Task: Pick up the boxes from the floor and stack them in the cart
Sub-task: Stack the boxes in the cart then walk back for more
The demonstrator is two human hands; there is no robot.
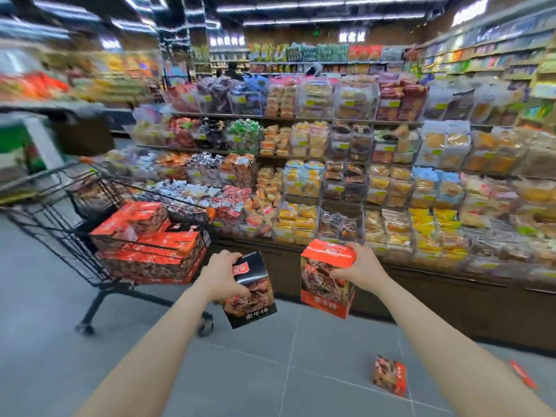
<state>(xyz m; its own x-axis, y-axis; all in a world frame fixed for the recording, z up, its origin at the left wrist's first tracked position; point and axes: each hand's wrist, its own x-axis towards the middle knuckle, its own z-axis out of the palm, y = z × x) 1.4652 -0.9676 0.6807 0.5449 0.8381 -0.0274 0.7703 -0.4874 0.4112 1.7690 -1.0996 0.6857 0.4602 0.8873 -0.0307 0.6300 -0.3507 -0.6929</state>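
the left hand (221,273) grips a glossy black cardboard box (251,291) printed with a meat photo, its fingers curled over the top edge and the thumb across the front face; the box hangs tilted, lower corner swung toward the right. the right hand (358,266) holds a glossy orange-red cardboard box (326,278) of the same rectangular shape, fingers wrapped over its top right corner and the thumb pinching the front panel. both boxes are in the air, apart from each other, above the grey tiled floor (270,386) and just beside the black wire shopping cart (75,224).

the cart's basket already carries a stack of flat orange-red boxes (150,239) laid in layers, the top ones sitting askew. it stands on dark castor wheels to the left of the hands.

one more small orange-red box (390,375) stands upright on the floor at lower right, and a thin orange-red piece (523,374) lies further right — too blurred to tell what it is.

behind everything runs a long tiered shelf (331,182) packed with crinkly clear-plastic bags of snacks and pastries, with a dark wooden base below.
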